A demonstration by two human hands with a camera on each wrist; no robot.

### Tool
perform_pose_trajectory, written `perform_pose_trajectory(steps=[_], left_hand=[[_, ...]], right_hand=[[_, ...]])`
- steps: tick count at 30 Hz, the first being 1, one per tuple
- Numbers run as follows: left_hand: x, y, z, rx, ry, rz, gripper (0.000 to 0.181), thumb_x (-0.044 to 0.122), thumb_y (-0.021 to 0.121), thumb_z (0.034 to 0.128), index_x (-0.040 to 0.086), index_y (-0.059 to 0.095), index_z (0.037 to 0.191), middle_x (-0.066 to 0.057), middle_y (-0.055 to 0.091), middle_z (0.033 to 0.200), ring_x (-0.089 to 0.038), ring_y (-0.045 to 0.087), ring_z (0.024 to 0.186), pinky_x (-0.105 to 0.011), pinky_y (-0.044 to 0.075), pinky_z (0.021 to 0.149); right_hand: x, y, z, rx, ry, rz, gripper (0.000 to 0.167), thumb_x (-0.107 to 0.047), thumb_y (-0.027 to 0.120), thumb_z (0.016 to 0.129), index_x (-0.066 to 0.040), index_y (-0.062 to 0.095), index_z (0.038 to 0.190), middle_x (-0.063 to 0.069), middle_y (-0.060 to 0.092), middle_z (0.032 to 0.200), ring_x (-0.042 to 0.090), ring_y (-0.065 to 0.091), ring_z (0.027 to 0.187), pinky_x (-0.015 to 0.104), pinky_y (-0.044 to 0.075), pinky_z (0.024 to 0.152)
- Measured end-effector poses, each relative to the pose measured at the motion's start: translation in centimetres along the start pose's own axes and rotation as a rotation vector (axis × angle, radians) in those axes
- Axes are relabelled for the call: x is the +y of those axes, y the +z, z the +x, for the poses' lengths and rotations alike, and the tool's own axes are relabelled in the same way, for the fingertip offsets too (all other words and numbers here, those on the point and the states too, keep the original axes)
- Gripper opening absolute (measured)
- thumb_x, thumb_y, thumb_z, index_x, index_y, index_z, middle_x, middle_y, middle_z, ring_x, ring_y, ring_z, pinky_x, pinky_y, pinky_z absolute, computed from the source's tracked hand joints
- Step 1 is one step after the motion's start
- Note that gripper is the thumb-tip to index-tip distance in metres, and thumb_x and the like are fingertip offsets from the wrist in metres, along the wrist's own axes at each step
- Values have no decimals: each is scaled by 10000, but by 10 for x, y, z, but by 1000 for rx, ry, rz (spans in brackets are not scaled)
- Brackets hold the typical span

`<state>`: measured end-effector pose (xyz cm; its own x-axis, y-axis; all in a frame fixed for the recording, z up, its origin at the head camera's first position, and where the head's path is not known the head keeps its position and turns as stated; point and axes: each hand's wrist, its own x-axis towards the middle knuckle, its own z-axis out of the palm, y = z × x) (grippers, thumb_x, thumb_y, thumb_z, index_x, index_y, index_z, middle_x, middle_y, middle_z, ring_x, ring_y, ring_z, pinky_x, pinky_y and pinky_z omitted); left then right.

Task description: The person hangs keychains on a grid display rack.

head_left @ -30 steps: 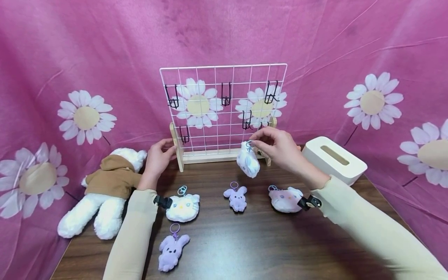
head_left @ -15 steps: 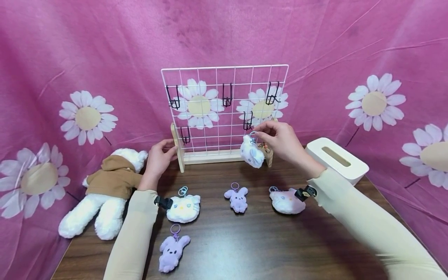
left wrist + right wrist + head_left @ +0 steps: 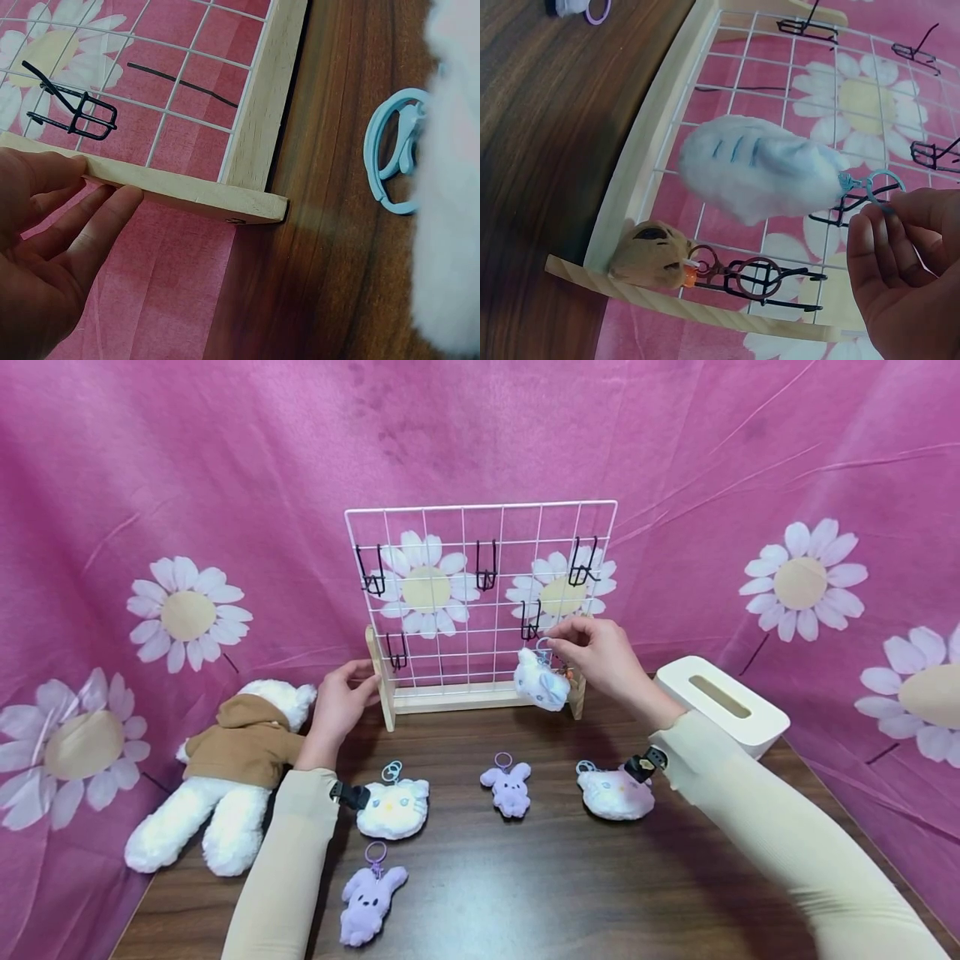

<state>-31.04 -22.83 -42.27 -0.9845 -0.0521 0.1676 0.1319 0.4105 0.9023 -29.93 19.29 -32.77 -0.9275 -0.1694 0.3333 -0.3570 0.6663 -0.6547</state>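
My right hand (image 3: pixel 600 652) pinches the blue ring (image 3: pixel 886 184) of a white plush cat keychain (image 3: pixel 542 680). The plush hangs before the grid rack's lower right. In the right wrist view, the ring overlaps a black hook (image 3: pixel 832 219); whether the prong passes through it I cannot tell. My left hand (image 3: pixel 339 703) holds the wooden side post (image 3: pixel 187 196) of the white wire grid rack (image 3: pixel 480 507) between thumb and fingers. A brown plush keychain (image 3: pixel 651 255) hangs by its ring on the lowest right hook, mostly hidden in the head view.
On the table lie two white cat plush keychains (image 3: pixel 393 808) and two purple rabbit keychains (image 3: pixel 510 789). A white teddy in a brown hoodie (image 3: pixel 243 752) lies at left. A cream tissue box (image 3: pixel 750 722) stands at right. More black hooks (image 3: pixel 486 568) hang on the grid.
My right hand has raised the white plush keychain slightly up and right, bringing its ring close to the hook. The plush has swung and tilted. My left hand stays on the post.
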Motion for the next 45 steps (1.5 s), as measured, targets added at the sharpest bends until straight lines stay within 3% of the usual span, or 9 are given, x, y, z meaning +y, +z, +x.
perform_pose_trajectory(steps=[7,14,29,45], left_hand=[[-1,1,-1,-1,-5,0,421,160,677,1135,-37,653,1507,-309,708,1380,-372,769,1159,-200,722,874],[-1,0,-1,1,-7,-5,428,159,675,1135,-39,648,1514,-314,707,1388,-391,760,1177,-204,724,874],[0,0,-1,6,-6,-4,422,157,671,1138,-33,648,1514,-311,707,1383,-382,766,1169,-228,727,897],[2,0,0,0,-10,-3,420,153,669,1140,-28,647,1518,-308,708,1384,-392,771,1163,-259,733,908]], right_hand=[[6,3,10,-16,24,-2,201,-238,773,1081,-89,842,1197,143,833,1073,133,654,884,187,509,733],[6,8,20,-28,74,-23,215,-242,747,1093,-90,828,1221,152,831,1135,224,701,982,286,565,838],[0,22,37,11,75,-37,200,-160,720,1092,-46,831,1212,184,839,1156,287,726,1035,320,572,883],[3,25,39,41,92,-39,205,-184,724,1090,-56,838,1202,185,836,1126,306,738,1037,323,564,861]])
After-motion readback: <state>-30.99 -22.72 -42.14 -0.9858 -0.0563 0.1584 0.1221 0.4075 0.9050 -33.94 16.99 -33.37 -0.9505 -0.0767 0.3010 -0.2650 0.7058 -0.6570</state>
